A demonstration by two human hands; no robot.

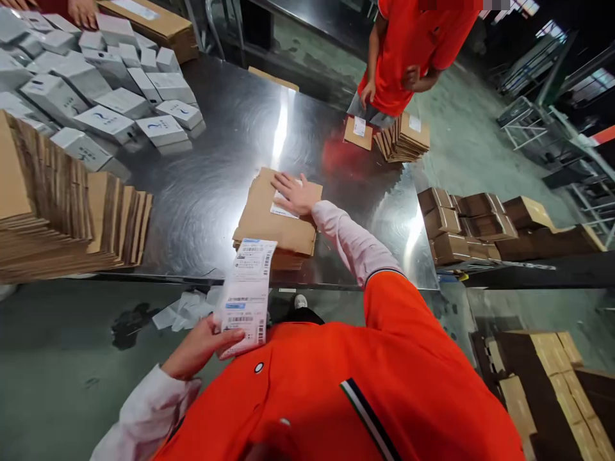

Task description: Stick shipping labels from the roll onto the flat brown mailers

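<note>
At the far left, a tall stack of flattened cardboard blanks (57,211) leans on the steel counter (216,186), with a spread of small white product boxes (106,96) behind it. Nearer the person's body, the left hand (202,349) pinches a strip of printed shipping labels (247,291) between thumb and fingers; the strip rises from the hand so that its top end overlaps the near edge of the counter. Peeled backing scraps (182,310) lie on the floor below.

Just right of the strip sits a low pile of flat cardboard mailers (273,224), and the right hand (295,192) lies on top of it, fingers spread flat, pressing on a white label (283,206) that is already on the uppermost mailer (the hand holds nothing, it only presses). Judging by this, the step in hand is smoothing a label down onto the top mailer. The next move probably calls for peeling a fresh label from the strip, so the right hand would have to come back towards the left one while the pile stays square.

Further right, across the counter, a co-worker in an orange shirt (413,45) stands over another fanned pile of mailers (403,137), and open brown cartons (480,218) crowd beyond the counter's right edge.
</note>
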